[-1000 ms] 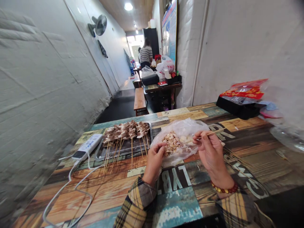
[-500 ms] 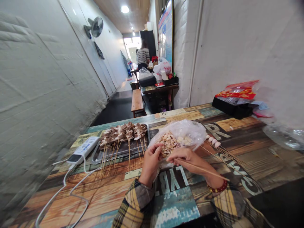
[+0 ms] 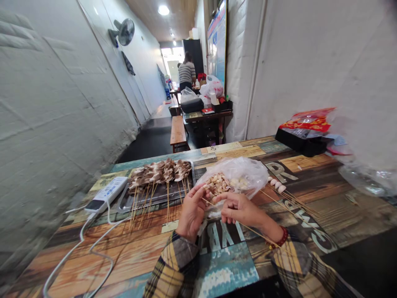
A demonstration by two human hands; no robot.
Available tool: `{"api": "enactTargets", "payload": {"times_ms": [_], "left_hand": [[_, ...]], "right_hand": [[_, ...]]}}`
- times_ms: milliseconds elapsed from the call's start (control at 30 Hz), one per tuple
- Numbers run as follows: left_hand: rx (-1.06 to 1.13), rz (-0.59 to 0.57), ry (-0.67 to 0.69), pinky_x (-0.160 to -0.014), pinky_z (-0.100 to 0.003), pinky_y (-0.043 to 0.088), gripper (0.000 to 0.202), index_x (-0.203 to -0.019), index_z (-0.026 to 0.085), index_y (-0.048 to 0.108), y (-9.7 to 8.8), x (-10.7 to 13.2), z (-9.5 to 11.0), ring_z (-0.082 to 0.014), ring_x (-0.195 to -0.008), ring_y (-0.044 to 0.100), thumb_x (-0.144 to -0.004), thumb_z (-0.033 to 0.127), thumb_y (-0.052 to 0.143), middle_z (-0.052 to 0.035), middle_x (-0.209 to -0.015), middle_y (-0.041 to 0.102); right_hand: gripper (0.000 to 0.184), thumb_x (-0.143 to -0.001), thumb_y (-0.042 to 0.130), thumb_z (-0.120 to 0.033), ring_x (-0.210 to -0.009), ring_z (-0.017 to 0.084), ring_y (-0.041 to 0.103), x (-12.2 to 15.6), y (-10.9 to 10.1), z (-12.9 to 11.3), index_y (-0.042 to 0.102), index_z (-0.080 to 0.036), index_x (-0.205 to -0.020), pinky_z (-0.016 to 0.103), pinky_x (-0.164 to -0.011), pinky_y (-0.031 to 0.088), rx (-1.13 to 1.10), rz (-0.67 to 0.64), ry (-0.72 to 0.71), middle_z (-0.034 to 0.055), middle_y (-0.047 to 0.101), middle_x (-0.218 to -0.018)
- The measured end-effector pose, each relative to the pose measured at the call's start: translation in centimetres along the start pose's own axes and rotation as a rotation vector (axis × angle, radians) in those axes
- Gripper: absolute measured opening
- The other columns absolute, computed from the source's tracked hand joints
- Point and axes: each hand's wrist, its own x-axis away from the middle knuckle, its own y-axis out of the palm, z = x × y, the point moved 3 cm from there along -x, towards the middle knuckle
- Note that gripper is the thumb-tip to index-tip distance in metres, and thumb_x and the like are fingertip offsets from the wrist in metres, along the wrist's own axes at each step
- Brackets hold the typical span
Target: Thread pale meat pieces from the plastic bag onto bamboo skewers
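Note:
My right hand (image 3: pixel 240 209) pinches a thin bamboo skewer (image 3: pixel 257 232) that runs back along my wrist, its tip pointing left toward my other hand. My left hand (image 3: pixel 192 207) is closed at the skewer's tip, its fingertips on a small piece I cannot make out. Both hands sit at the near edge of a clear plastic bag (image 3: pixel 245 174) holding pale food pieces (image 3: pixel 217 183). To the left, a metal tray (image 3: pixel 155 198) carries several finished skewers of meat (image 3: pixel 158 171).
Skewers with white balls (image 3: pixel 277 185) and bare sticks lie right of the bag. A white power strip (image 3: pixel 107 193) with cable lies at the table's left. A black tray with red packets (image 3: pixel 305 132) is far right. A person (image 3: pixel 186 74) stands far down the aisle by another table.
My right hand swung the skewer from pointing up-right over the bag to pointing left, and came down close to my left hand, which lifted out of the bag.

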Motion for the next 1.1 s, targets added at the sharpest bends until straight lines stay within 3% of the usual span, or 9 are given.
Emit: {"api": "enactTargets", "payload": {"times_ms": [100, 300, 467, 567, 1100], "left_hand": [[0.071, 0.018, 0.001, -0.063, -0.018, 0.05, 0.023, -0.084, 0.012, 0.068, -0.3, -0.1, 0.1, -0.009, -0.066, 0.062, -0.063, 0.014, 0.078, -0.0028, -0.075, 0.067], [0.082, 0.024, -0.004, -0.066, -0.017, 0.052, 0.02, -0.083, 0.012, 0.067, -0.2, -0.1, 0.0, -0.0086, -0.069, 0.063, -0.066, 0.009, 0.076, -0.0034, -0.078, 0.068], [0.08, 0.046, 0.002, -0.061, -0.019, 0.052, 0.019, -0.083, 0.011, 0.068, -0.3, -0.2, 0.2, -0.0093, -0.063, 0.062, -0.066, 0.009, 0.075, -0.0034, -0.073, 0.067], [0.088, 0.064, 0.016, -0.061, -0.02, 0.052, 0.019, -0.082, 0.011, 0.068, -0.6, -0.4, 0.2, -0.0097, -0.062, 0.062, -0.065, 0.009, 0.076, -0.0035, -0.071, 0.067], [0.02, 0.014, 0.046, -0.066, -0.019, 0.051, 0.026, -0.082, 0.013, 0.068, 0.0, -0.1, 0.1, -0.0075, -0.065, 0.062, -0.061, 0.017, 0.081, -0.0015, -0.076, 0.068]], "right_hand": [[0.042, -0.082, 0.059, -0.028, -0.048, 0.008, 0.054, 0.0, 0.1, 0.0, 0.056, -0.013, -0.122, 0.018, -0.046, 0.041, 0.028, 0.023, -0.046, -0.0015, 0.067, -0.064], [0.043, -0.084, 0.056, -0.03, -0.047, 0.006, 0.047, -0.1, -0.2, -0.4, 0.056, -0.014, -0.124, 0.019, -0.047, 0.04, -0.043, 0.272, -0.177, -0.0026, 0.063, -0.068], [0.039, -0.083, 0.052, -0.028, -0.035, 0.006, 0.039, -0.3, 0.7, 0.1, 0.063, -0.014, -0.118, 0.019, -0.038, 0.031, 0.107, 0.207, -0.052, -0.0056, 0.055, -0.051], [0.04, -0.082, 0.05, -0.026, -0.035, 0.007, 0.04, -0.3, 0.9, 0.3, 0.065, -0.013, -0.116, 0.019, -0.04, 0.033, 0.185, 0.214, -0.067, -0.0079, 0.047, -0.043], [0.047, -0.079, 0.044, -0.023, -0.037, 0.008, 0.036, -0.4, 1.0, 0.3, 0.063, -0.012, -0.121, 0.019, -0.04, 0.031, 0.186, 0.199, -0.036, -0.0079, 0.044, -0.043]]}}
